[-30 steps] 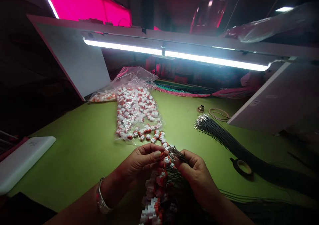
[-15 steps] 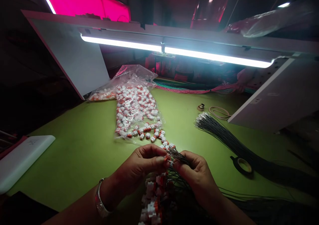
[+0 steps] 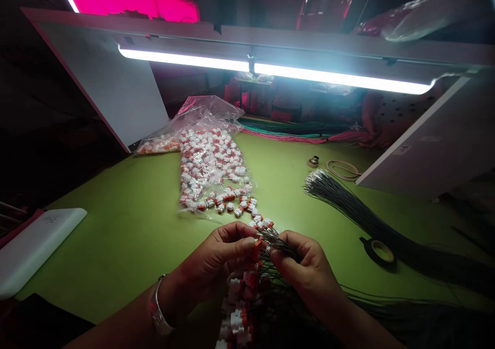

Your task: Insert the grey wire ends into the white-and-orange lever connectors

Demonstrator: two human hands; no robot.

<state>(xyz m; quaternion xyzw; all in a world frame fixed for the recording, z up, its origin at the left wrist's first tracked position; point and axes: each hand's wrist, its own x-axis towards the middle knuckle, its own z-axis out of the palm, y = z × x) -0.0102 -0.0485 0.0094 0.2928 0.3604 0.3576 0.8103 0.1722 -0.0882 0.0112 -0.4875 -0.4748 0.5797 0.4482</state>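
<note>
Between thumb and fingers, my left hand (image 3: 226, 246) pinches a small orange-and-white connector (image 3: 257, 248). Close beside it, my right hand (image 3: 303, 259) is closed on a bunch of thin black wires (image 3: 279, 241) whose bare metal ends point left toward the connector. Whether a wire sits inside the connector cannot be made out. Below my hands hangs a cluster of red-and-white connectors (image 3: 237, 318) with dark wires among them. Loose connectors (image 3: 255, 217) lie on the green table just beyond my fingertips.
A clear plastic bag (image 3: 211, 158) full of connectors lies open on the green table (image 3: 135, 241). To the right are a black wire bundle (image 3: 348, 210), a tape roll (image 3: 381, 253) and a small metal cup (image 3: 313, 161). A white box (image 3: 42, 246) is left. Another person's hand (image 3: 371, 132) shows behind.
The orange side of the connector in my left hand shows more clearly now, and my hands remain close together. The whole view has shifted slightly.
</note>
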